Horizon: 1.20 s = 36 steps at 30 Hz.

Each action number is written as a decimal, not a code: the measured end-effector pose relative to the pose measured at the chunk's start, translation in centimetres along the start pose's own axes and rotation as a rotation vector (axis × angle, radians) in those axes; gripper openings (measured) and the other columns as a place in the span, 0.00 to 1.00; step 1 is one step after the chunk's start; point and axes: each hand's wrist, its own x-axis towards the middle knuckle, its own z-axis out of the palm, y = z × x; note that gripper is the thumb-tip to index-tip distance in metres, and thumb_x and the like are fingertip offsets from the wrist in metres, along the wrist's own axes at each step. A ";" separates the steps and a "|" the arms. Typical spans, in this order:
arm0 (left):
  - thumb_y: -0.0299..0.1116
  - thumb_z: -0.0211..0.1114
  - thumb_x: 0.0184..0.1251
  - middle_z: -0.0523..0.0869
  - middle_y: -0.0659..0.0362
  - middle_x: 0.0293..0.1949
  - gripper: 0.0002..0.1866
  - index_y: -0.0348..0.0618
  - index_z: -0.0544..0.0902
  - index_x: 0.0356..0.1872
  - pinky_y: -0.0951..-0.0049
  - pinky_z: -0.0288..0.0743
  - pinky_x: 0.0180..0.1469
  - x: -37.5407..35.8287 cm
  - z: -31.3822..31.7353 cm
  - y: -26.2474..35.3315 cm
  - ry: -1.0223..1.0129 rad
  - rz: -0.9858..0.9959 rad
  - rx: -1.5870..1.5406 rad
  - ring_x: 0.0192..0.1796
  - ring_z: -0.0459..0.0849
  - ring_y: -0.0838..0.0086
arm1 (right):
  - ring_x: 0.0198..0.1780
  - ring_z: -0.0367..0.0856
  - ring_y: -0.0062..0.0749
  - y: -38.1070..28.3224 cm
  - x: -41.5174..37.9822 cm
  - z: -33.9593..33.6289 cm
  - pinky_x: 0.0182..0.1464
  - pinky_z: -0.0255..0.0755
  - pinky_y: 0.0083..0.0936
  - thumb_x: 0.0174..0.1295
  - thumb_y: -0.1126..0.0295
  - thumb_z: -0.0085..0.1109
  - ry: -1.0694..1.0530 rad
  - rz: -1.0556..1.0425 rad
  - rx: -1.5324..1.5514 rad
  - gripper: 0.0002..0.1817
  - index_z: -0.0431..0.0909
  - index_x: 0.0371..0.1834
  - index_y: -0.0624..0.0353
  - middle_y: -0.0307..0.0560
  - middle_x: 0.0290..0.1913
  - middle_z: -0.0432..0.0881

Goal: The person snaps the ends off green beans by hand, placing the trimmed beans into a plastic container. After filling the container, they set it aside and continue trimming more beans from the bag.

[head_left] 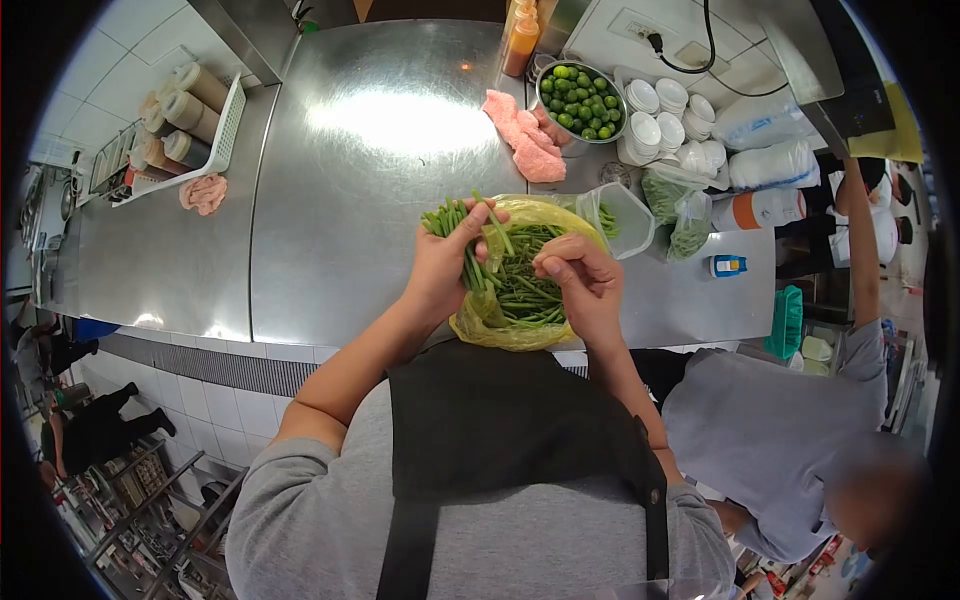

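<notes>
My left hand (452, 255) is closed around a bunch of slender green beans (447, 215), their ends sticking out above the thumb. Over the right side of an open yellow plastic bag (470, 330), my right hand (585, 285) is pinched, thumb against fingers; whatever is between the fingertips is too small to make out. More green beans (525, 290) fill the bag, which stands at the counter edge in front of my apron. Touching the bag's far right side is a clear plastic container (632, 225) with cut green pieces inside.
Beyond the bag are a pink cloth (525, 135), a metal bowl of green limes (580, 100) and stacked white lidded cups (655, 125). A bag of greens (680, 205) lies to the right. Sauce bottles fill a white basket (225, 130) at left. A co-worker (780, 430) stands close on my right.
</notes>
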 end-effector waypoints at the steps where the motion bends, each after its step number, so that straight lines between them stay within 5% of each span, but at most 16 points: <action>1: 0.37 0.68 0.75 0.88 0.53 0.47 0.19 0.36 0.78 0.58 0.80 0.78 0.33 0.2 0.0 0.1 0.057 -0.038 -0.052 0.29 0.80 0.82 | 0.42 0.83 0.28 0.0 0.1 -0.2 0.48 0.77 0.24 0.67 0.80 0.62 0.007 -0.009 0.009 0.04 0.83 0.41 0.59 0.41 0.45 0.84; 3: 0.37 0.68 0.74 0.88 0.53 0.45 0.17 0.35 0.79 0.55 0.81 0.78 0.33 0.3 -0.3 0.3 0.112 -0.078 -0.101 0.29 0.79 0.82 | 0.41 0.81 0.25 0.4 0.6 -0.3 0.44 0.77 0.23 0.66 0.84 0.61 0.017 -0.020 0.019 0.06 0.82 0.40 0.60 0.40 0.44 0.83; 6: 0.36 0.66 0.75 0.87 0.56 0.41 0.16 0.35 0.79 0.54 0.80 0.78 0.32 0.3 -0.2 0.3 0.119 -0.110 -0.122 0.30 0.80 0.80 | 0.43 0.84 0.34 1.6 0.7 -0.9 0.49 0.77 0.28 0.59 0.80 0.67 -0.004 0.136 -0.355 0.05 0.83 0.37 0.63 0.46 0.41 0.83; 8: 0.36 0.65 0.75 0.85 0.59 0.37 0.13 0.36 0.79 0.49 0.79 0.78 0.32 0.0 0.4 0.5 0.145 -0.157 -0.209 0.30 0.81 0.78 | 0.45 0.83 0.45 1.9 0.0 -1.0 0.50 0.78 0.36 0.57 0.76 0.68 -0.216 0.305 -0.852 0.06 0.83 0.37 0.63 0.52 0.40 0.81; 12: 0.33 0.68 0.73 0.82 0.61 0.34 0.09 0.38 0.80 0.44 0.78 0.78 0.31 -0.2 0.9 0.9 0.122 -0.188 -0.235 0.29 0.81 0.77 | 0.46 0.81 0.53 3.6 -0.7 0.2 0.50 0.77 0.43 0.58 0.73 0.68 -0.133 0.234 -1.041 0.07 0.84 0.38 0.61 0.56 0.40 0.79; 15: 0.28 0.73 0.66 0.81 0.62 0.29 0.10 0.42 0.77 0.35 0.77 0.76 0.30 -0.4 0.6 0.6 0.076 -0.188 -0.134 0.27 0.81 0.78 | 0.44 0.82 0.53 3.5 -0.5 0.1 0.49 0.77 0.41 0.58 0.72 0.67 -0.149 0.190 -0.994 0.06 0.82 0.35 0.62 0.55 0.39 0.80; 23: 0.26 0.79 0.58 0.90 0.58 0.37 0.14 0.34 0.86 0.43 0.80 0.76 0.27 -0.8 1.1 -0.4 -0.192 -0.152 0.356 0.26 0.82 0.82 | 0.39 0.79 0.13 1.1 0.9 -1.3 0.45 0.72 0.16 0.63 0.76 0.64 0.125 0.281 -0.097 0.08 0.81 0.45 0.61 0.35 0.37 0.83; 27: 0.24 0.80 0.57 0.88 0.61 0.33 0.13 0.35 0.86 0.41 0.80 0.77 0.25 -1.3 1.9 -0.5 -0.216 -0.105 0.441 0.25 0.82 0.82 | 0.36 0.80 0.17 1.0 0.7 -0.6 0.40 0.74 0.17 0.67 0.79 0.63 0.136 0.255 -0.031 0.07 0.82 0.47 0.65 0.38 0.36 0.83; 33: 0.24 0.80 0.57 0.87 0.62 0.31 0.13 0.34 0.85 0.39 0.79 0.77 0.26 -1.2 1.2 -0.9 -0.200 -0.095 0.595 0.24 0.82 0.81 | 0.33 0.77 0.13 1.6 0.7 -1.8 0.38 0.70 0.15 0.67 0.72 0.68 0.135 0.308 -0.009 0.04 0.84 0.38 0.61 0.35 0.35 0.85; 36: 0.24 0.79 0.59 0.87 0.61 0.31 0.13 0.34 0.84 0.41 0.79 0.77 0.25 -1.1 1.0 -1.2 -0.185 -0.104 0.576 0.24 0.82 0.81 | 0.31 0.74 0.13 0.9 0.8 -1.7 0.36 0.67 0.14 0.68 0.68 0.67 0.114 0.514 0.338 0.06 0.84 0.37 0.58 0.33 0.30 0.82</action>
